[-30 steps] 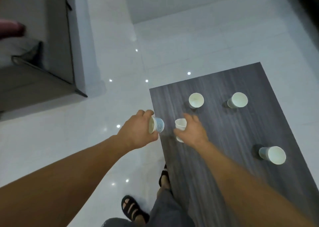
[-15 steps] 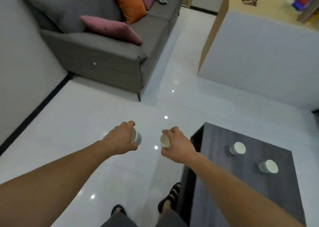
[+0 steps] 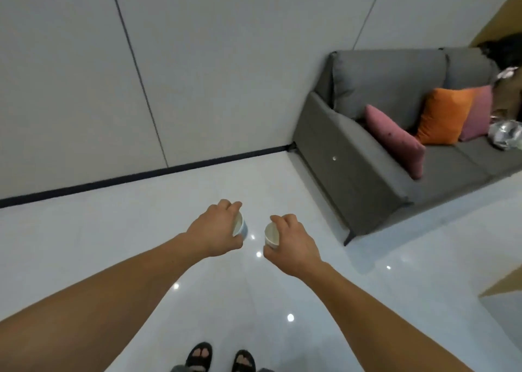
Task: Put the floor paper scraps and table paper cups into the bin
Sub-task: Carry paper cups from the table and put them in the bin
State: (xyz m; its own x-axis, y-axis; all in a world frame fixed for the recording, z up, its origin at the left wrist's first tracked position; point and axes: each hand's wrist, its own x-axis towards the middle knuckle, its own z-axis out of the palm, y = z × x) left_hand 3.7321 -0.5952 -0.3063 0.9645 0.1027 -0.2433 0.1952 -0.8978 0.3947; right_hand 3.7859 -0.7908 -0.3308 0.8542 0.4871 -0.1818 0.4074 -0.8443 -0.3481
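My left hand (image 3: 216, 230) grips a paper cup with a blue side (image 3: 240, 227), its mouth turned toward me. My right hand (image 3: 293, 243) grips a white paper cup (image 3: 271, 235), its mouth facing left. Both hands are held out in front of me above the white floor, a short gap between the two cups. No bin, table or paper scraps show in this view.
A grey sofa (image 3: 375, 173) with pink and orange cushions stands at the right, against the grey panelled wall (image 3: 169, 74). A dark skirting strip runs along the wall's foot. Glossy white floor (image 3: 113, 244) spreads ahead. My sandalled feet (image 3: 220, 357) are at the bottom edge.
My view has swung left, away from the dark table, which has left the frame. Sofa now sits at the right. Both hands still hold their cups out in front.
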